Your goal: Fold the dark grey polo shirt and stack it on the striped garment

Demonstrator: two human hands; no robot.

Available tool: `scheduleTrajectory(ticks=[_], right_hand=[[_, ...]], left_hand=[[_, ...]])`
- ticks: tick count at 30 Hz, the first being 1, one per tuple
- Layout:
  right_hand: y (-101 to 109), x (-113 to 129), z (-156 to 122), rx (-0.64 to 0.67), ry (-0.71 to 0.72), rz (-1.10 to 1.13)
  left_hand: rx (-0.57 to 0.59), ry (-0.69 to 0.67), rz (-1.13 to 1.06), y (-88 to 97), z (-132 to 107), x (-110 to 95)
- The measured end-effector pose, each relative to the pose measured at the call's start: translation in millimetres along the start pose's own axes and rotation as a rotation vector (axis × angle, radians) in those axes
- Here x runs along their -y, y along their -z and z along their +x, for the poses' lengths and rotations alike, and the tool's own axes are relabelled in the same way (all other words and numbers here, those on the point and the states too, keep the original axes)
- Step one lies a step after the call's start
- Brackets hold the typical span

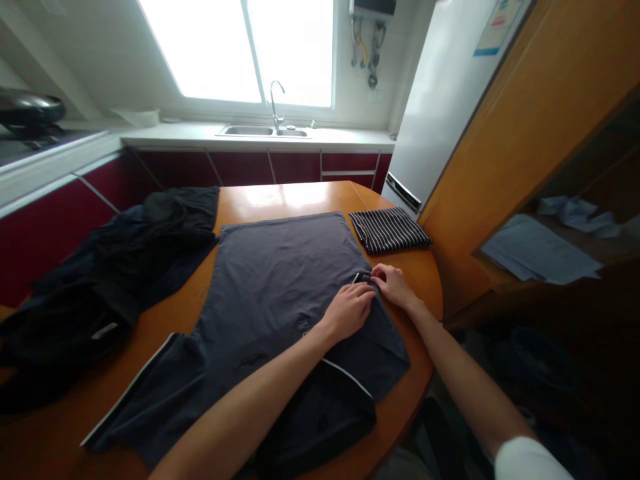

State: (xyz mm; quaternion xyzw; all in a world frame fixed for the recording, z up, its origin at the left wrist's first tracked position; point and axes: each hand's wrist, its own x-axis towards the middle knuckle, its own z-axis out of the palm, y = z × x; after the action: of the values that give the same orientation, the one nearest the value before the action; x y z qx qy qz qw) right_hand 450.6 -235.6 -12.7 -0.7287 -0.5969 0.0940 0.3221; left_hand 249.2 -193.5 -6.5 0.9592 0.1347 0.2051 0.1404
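Observation:
A dark grey-blue short-sleeved shirt lies spread over the wooden table, with white trim along its sleeve edge at the lower left. Near the shirt's right side, my left hand rests on the cloth with its fingers bent closed on the fabric. My right hand is just beside it, thumb and fingers pinching the shirt's edge. Between the fingertips of both hands shows a small dark bit with a white edge, partly hidden. Another white-trimmed part of the shirt lies folded over below my left forearm.
A folded black-and-white striped cloth lies beyond my right hand. Dark clothes are heaped along the left of the wooden table. Behind stand a counter with a sink and a fridge; papers sit on a shelf at right.

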Motion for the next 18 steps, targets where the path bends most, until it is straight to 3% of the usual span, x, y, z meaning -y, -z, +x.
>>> scheduleTrajectory(ticks=[6,10,14,18], right_hand=[[-3,-3,-7,-0.094,-0.041,-0.131],[-2,8,-26,-0.156,0.075,-0.120],[-6,18,-49,0.072,0.197,-0.158],[-8,18,-60,0.193,0.123,-0.273]], left_hand=[[0.115,0.075,0.133,-8.1,-2,7],[0.142,0.068,0.145,-10.5,-3,9],[0.149,0.063,0.170,-11.8,-2,9],[0.112,0.163,0.196,-15.2,-2,11]])
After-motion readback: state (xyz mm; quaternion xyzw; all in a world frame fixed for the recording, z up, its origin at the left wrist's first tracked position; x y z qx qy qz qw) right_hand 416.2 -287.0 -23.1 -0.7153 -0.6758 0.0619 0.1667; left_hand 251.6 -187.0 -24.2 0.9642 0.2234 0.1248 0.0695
